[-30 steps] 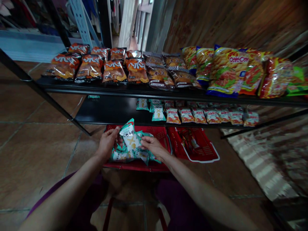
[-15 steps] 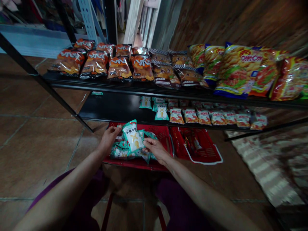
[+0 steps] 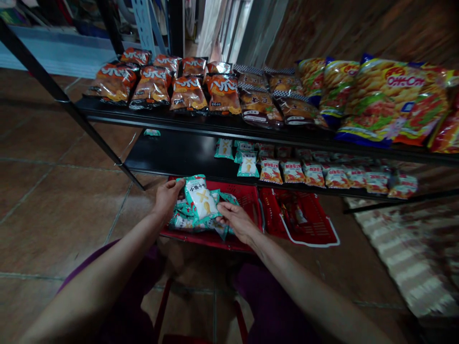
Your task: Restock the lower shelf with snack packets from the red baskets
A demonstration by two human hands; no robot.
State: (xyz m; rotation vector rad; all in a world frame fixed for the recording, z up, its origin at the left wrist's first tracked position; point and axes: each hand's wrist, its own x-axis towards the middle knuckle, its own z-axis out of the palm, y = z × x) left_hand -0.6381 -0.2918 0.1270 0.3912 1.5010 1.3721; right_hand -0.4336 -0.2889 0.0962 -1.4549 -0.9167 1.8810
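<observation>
Between my two hands is a teal-and-white snack bag (image 3: 201, 197), tilted, its printed front facing up. My left hand (image 3: 168, 197) pinches its upper left corner. At the lower right edge of the bag, the fingers of my right hand (image 3: 234, 219) are closed on it. Below it, a red shopping basket (image 3: 251, 203) holds several similar teal bags (image 3: 182, 221), partly hidden by my hands and the held bag. On the lower shelf (image 3: 172, 155), a few bags of the same kind (image 3: 248, 164) stand beside a row of small orange-and-white snack bags (image 3: 294, 172).
Orange snack bags (image 3: 188, 93), brown snack bags (image 3: 261, 107) and large yellow bags (image 3: 380, 102) line the upper shelf (image 3: 215, 129). A second red basket (image 3: 319, 220) with a white handle sits on the tiled floor (image 3: 71, 191). A black shelf post (image 3: 64, 100) rises at left.
The view has shifted a little, so the shelves appear farther right. Both hands keep hold of the snack bag, which has barely moved above the basket.
</observation>
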